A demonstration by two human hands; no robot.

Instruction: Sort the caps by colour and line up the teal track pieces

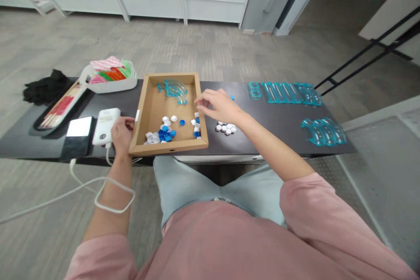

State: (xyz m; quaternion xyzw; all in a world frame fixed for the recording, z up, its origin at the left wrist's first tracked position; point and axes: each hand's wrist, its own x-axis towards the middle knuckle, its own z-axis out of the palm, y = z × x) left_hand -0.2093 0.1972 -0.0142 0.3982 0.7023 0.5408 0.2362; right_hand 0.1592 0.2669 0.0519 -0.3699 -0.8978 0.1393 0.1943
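A shallow cardboard tray lies on the dark table before me. Curled fingers of my left hand grip its left wall. Over the right wall, my right hand reaches with bent fingers slightly apart; I see nothing between them. Inside the tray, blue caps and white caps lie in a loose heap at the near side, with several more along the right wall. Clear teal-edged curved pieces sit at its far end. Under my right forearm, a group of white hexagonal caps rests on the table.
Teal-edged tubes stand in a row at the far right, with curved teal pieces nearer. On the left are a white power bank, a phone, a white bin and black cloth. A white cable crosses my left forearm.
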